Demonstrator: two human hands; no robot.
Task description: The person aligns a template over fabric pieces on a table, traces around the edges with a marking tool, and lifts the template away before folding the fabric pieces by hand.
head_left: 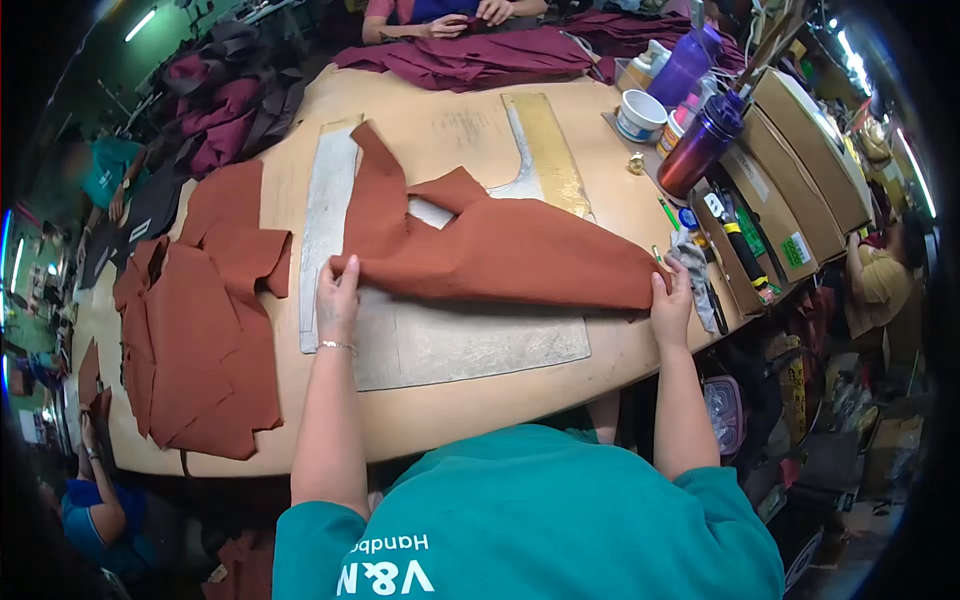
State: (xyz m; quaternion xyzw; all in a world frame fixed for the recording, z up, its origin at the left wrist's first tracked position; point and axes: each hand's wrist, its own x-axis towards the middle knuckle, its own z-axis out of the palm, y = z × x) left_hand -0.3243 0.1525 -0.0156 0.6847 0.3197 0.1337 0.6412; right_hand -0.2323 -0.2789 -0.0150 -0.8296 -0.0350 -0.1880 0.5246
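A rust-brown cut fabric piece stretches between my two hands above a grey, U-shaped flat template. My left hand pinches its lower left edge, thumb on top. At the far right end, my right hand grips the same piece by its corner. The fabric's left part rises in a narrow strip, and a gap near its middle shows the template beneath. The template's upper right arm has a yellowish surface. To the left of my left hand lies a stack of similar rust-brown pieces.
Maroon fabric lies along the far edge, where another person's hands work. At the right stand a purple bottle, a white tub, and cardboard boxes with tools. Dark and maroon cloth is heaped at the back left.
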